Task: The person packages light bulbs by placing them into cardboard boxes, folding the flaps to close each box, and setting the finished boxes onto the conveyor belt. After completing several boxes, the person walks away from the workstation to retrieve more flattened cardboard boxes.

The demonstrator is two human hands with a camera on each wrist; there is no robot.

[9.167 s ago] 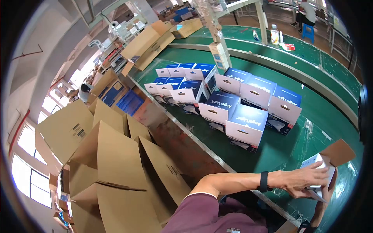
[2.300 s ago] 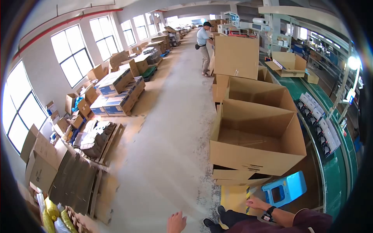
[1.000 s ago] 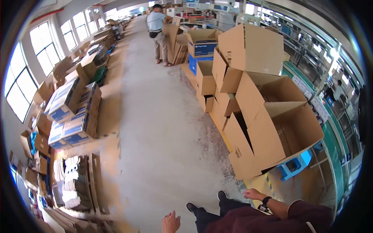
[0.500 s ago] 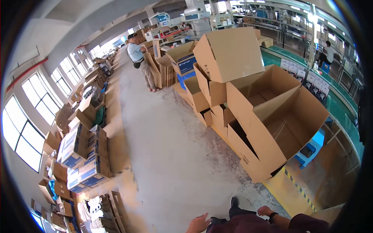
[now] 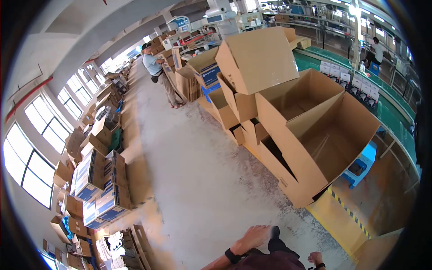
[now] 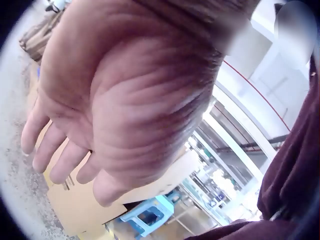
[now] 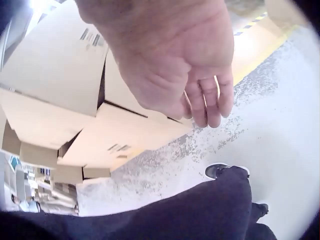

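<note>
Low in the head view, my left hand [image 5: 254,237] hangs in front of my body over the grey aisle, holding nothing. The left wrist view shows the palm of that left hand [image 6: 145,115] with its fingers loosely bent. To the right, my right hand [image 5: 316,258] is partly cut off by the frame's lower edge. In the right wrist view the right hand [image 7: 175,65] is bare-palmed, fingers relaxed, touching nothing. Nearest to it are large open cardboard cartons [image 5: 310,173], stacked and leaning along the right side of the aisle.
A blue plastic stool [image 5: 363,164] stands behind the cartons by the green conveyor table [image 5: 391,128], which bears rows of small white boxes [image 5: 365,92]. Boxed goods [image 5: 105,198] line the left wall. Another person [image 5: 155,72] stands up the aisle near flat cardboard.
Earlier my hands handled a small box at the green table; now both are bare in the aisle. Over the last half second my left hand has swung forward and the right has dropped back.
</note>
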